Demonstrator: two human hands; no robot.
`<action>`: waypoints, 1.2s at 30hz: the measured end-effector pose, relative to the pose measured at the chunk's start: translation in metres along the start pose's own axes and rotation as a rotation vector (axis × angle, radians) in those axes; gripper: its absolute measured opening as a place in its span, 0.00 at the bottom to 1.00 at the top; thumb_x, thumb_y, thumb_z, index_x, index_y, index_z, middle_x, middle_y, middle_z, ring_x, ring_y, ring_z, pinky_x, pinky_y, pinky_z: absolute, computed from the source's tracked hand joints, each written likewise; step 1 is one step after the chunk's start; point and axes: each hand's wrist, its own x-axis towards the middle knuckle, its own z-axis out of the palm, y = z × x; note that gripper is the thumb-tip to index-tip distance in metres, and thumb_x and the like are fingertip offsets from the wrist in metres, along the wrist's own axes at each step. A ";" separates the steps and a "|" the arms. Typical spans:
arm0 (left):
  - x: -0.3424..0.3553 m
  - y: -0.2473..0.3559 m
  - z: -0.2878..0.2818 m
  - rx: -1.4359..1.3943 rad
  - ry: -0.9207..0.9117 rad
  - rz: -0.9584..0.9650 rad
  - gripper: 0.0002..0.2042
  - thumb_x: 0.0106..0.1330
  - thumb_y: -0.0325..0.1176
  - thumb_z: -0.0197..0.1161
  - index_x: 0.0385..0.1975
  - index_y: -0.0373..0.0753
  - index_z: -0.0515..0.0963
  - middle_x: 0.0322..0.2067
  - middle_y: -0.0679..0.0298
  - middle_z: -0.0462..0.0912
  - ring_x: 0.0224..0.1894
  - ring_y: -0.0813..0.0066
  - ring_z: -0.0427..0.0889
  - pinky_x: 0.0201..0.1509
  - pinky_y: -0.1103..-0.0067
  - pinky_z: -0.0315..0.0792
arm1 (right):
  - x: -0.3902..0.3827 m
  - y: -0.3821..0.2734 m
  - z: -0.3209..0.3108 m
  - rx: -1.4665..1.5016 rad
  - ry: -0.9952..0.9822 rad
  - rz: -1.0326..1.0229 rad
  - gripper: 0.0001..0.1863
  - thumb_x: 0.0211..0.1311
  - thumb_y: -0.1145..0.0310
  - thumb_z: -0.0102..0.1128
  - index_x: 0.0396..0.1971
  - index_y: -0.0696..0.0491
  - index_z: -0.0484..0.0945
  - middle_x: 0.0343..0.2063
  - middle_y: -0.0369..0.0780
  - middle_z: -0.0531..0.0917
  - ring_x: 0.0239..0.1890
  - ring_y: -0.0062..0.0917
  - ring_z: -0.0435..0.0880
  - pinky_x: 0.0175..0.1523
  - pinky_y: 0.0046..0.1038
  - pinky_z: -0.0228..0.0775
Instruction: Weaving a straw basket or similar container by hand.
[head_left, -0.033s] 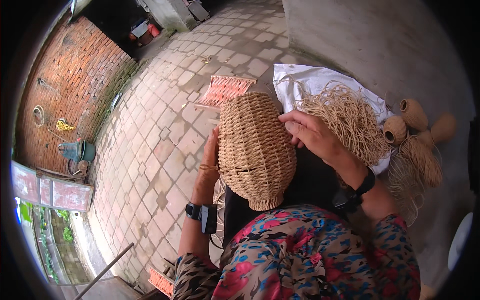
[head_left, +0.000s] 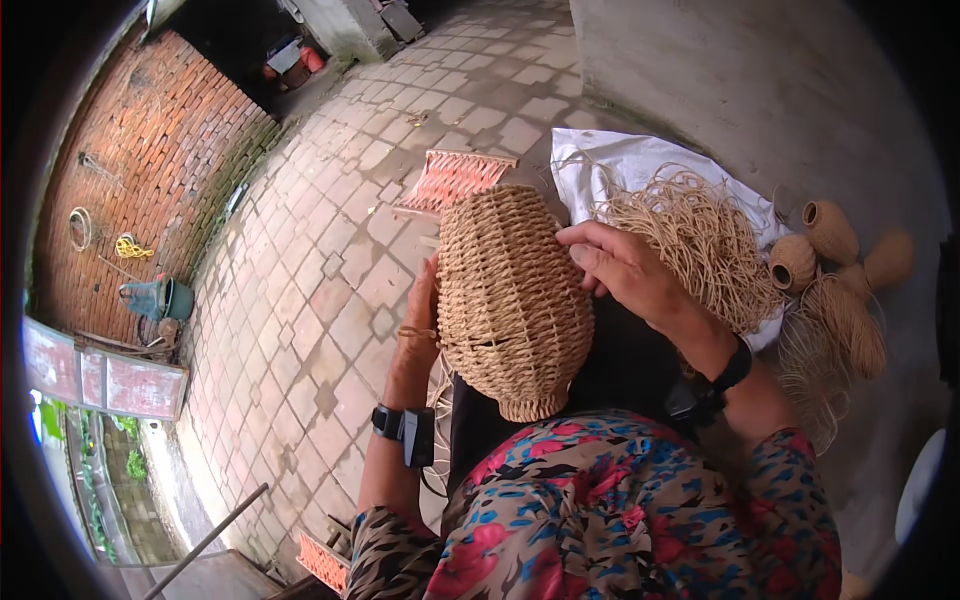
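A woven tan basket (head_left: 512, 300), shaped like a rounded jar with a narrow ring at its near end, lies above my lap on a dark surface (head_left: 635, 365). My left hand (head_left: 420, 300) holds it along its left side, the fingers mostly hidden behind the weave. My right hand (head_left: 600, 255) grips the upper right side with bent fingers. A loose pile of tan cord (head_left: 700, 250) lies on a white sack (head_left: 585, 160) just beyond that hand.
Several small cord spools (head_left: 830, 230) and coiled bundles (head_left: 840, 330) sit at the right by a concrete wall (head_left: 720, 60). A pink slatted piece (head_left: 460, 180) lies behind the basket. A brick wall (head_left: 130, 120), a bucket (head_left: 175, 298) and a pole (head_left: 210, 535) are on the left.
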 end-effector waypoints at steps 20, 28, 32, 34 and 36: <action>-0.063 -0.009 -0.050 -0.287 0.015 -0.038 0.36 0.73 0.61 0.42 0.69 0.37 0.55 0.65 0.54 0.66 0.63 0.64 0.70 0.67 0.69 0.67 | 0.029 -0.043 0.057 0.537 -0.517 -0.003 0.18 0.69 0.71 0.44 0.55 0.60 0.70 0.41 0.40 0.79 0.40 0.22 0.81 0.44 0.23 0.74; -0.088 -0.030 -0.069 -0.081 0.147 0.028 0.36 0.73 0.60 0.42 0.69 0.37 0.56 0.64 0.53 0.67 0.63 0.65 0.71 0.67 0.69 0.66 | 0.033 -0.036 0.065 0.673 -0.571 -0.003 0.17 0.71 0.68 0.46 0.54 0.60 0.71 0.43 0.41 0.77 0.46 0.23 0.80 0.50 0.24 0.73; -0.076 -0.033 -0.062 0.545 0.231 0.295 0.36 0.73 0.60 0.42 0.69 0.37 0.56 0.64 0.53 0.68 0.63 0.65 0.71 0.67 0.69 0.66 | 0.028 -0.033 0.038 0.436 -0.489 0.024 0.21 0.72 0.61 0.50 0.57 0.59 0.70 0.44 0.40 0.78 0.47 0.22 0.80 0.50 0.23 0.73; -0.062 0.002 0.004 0.316 0.166 0.349 0.36 0.72 0.60 0.43 0.69 0.36 0.58 0.63 0.54 0.69 0.62 0.64 0.72 0.63 0.67 0.71 | 0.020 -0.018 0.019 0.390 -0.376 0.009 0.22 0.72 0.53 0.51 0.52 0.57 0.72 0.37 0.38 0.78 0.38 0.19 0.80 0.44 0.21 0.74; -0.029 0.014 -0.027 -0.142 0.042 -0.191 0.34 0.73 0.60 0.42 0.70 0.40 0.56 0.63 0.57 0.71 0.63 0.67 0.70 0.67 0.72 0.63 | 0.019 -0.013 0.006 0.206 -0.267 0.069 0.25 0.70 0.46 0.51 0.49 0.55 0.72 0.35 0.36 0.76 0.35 0.18 0.78 0.40 0.20 0.73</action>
